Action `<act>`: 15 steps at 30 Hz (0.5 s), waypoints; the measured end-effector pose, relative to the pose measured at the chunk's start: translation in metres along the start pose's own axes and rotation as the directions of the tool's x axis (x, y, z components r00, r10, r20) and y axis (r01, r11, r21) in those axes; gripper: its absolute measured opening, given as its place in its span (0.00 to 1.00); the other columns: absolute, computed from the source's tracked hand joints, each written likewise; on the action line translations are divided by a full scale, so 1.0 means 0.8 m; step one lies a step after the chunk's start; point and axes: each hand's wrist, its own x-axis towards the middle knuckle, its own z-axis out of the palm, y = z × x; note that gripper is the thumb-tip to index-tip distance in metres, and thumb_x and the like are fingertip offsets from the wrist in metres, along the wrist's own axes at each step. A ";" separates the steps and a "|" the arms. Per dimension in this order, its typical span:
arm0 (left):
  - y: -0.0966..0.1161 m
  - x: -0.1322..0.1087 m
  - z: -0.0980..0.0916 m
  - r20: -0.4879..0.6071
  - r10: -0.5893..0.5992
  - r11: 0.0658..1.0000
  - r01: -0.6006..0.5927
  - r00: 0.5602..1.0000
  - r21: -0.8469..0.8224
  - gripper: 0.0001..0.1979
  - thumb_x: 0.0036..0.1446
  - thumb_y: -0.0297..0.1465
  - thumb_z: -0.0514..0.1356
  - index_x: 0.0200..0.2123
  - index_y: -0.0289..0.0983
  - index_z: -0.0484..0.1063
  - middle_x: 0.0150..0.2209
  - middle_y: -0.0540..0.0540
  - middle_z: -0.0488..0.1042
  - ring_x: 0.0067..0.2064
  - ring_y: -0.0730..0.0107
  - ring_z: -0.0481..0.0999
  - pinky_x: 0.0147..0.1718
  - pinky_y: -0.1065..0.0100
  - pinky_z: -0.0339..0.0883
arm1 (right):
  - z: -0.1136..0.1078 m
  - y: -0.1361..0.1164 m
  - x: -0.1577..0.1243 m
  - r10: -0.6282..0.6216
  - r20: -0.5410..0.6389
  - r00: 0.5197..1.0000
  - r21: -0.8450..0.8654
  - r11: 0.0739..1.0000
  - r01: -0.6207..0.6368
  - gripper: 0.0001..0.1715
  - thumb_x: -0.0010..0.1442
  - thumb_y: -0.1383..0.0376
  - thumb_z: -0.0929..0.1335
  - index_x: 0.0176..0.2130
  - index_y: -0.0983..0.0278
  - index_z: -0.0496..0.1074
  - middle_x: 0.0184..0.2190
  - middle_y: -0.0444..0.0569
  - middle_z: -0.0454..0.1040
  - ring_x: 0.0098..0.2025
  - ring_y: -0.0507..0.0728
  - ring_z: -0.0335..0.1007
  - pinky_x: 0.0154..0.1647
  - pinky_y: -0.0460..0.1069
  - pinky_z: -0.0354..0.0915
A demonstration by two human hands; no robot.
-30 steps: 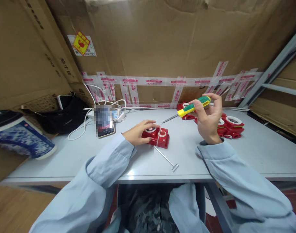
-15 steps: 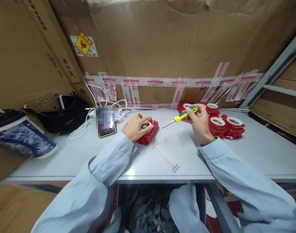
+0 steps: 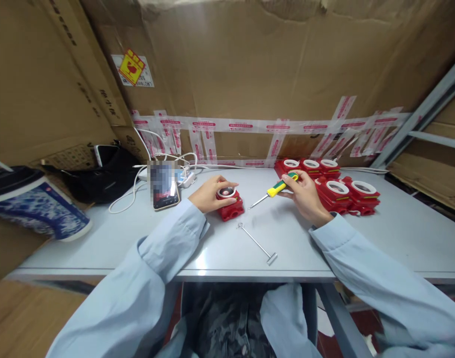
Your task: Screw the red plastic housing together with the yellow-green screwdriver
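Note:
My left hand point(image 3: 208, 193) grips a red plastic housing point(image 3: 230, 205) with a white ring on top, resting on the grey table point(image 3: 361, 238) just left of centre. My right hand point(image 3: 304, 195) holds a screwdriver point(image 3: 275, 189) with a yellow and green handle low over the table, its tip pointing left toward the housing. A thin metal T-pin point(image 3: 256, 243) lies loose on the table in front of the housing.
Several more red housings point(image 3: 332, 186) stand grouped at the back right. A phone point(image 3: 164, 189), white cables point(image 3: 130, 196) and a black bag point(image 3: 101, 174) sit at the back left. Taped cardboard walls point(image 3: 250, 74) close in the table; a metal rack point(image 3: 421, 114) stands right.
My right hand has lowered the screwdriver from up in the air to just above the table. My left hand turned the red housing and shifted it slightly back and left, off the pin.

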 end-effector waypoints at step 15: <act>-0.021 0.007 -0.004 0.170 0.069 0.996 -0.058 0.983 -0.065 0.41 0.44 0.38 0.66 0.61 0.39 0.57 0.60 0.38 0.61 0.61 0.51 0.60 0.59 0.53 0.52 | -0.008 0.025 0.003 0.053 -0.052 0.997 -0.026 0.998 -0.055 0.27 0.40 0.58 0.77 0.32 0.60 0.60 0.29 0.38 0.63 0.33 0.51 0.71 0.28 0.51 0.78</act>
